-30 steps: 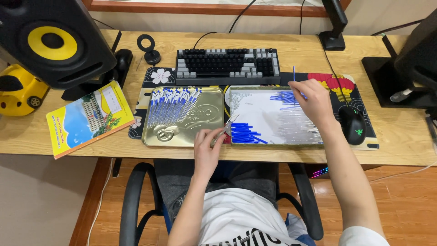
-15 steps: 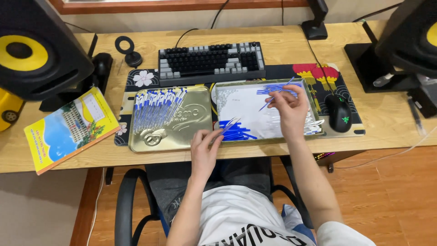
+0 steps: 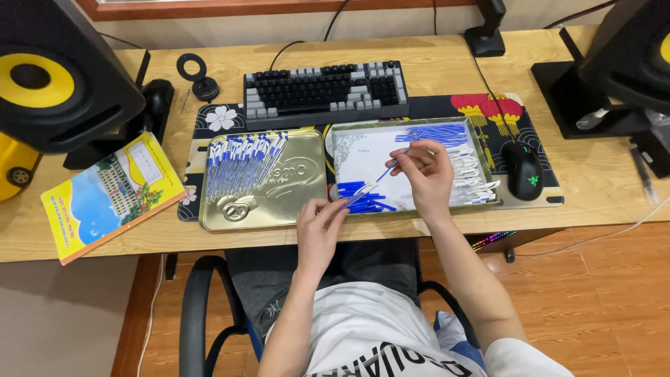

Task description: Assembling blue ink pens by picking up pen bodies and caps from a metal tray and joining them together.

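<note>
My right hand [image 3: 427, 174] hovers over the open metal tin tray [image 3: 481, 150] and pinches a thin blue pen refill [image 3: 391, 167] that slants down to the left. My left hand [image 3: 319, 227] is at the tray's front edge and holds a blue pen part [image 3: 356, 199] at the refill's lower end. Inside the tray lie a pile of blue caps [image 3: 363, 192] at the front left, blue refills [image 3: 440, 132] at the back and white pen barrels [image 3: 471, 178] on the right. The gold tin lid [image 3: 293, 199] to the left carries a row of assembled white and blue pens [image 3: 241, 164].
A black and grey keyboard [image 3: 324, 91] lies behind the tins on a dark desk mat [image 3: 426, 108]. A black mouse [image 3: 523, 171] sits at the right, a yellow booklet [image 3: 112, 195] at the left. Black speakers [image 3: 59, 77] stand at both desk ends. A chair armrest [image 3: 192, 307] is below.
My right hand has come from the back of the tray toward me with a blue refill. The refill's lower end now meets the part in my left hand. The camera has shifted.
</note>
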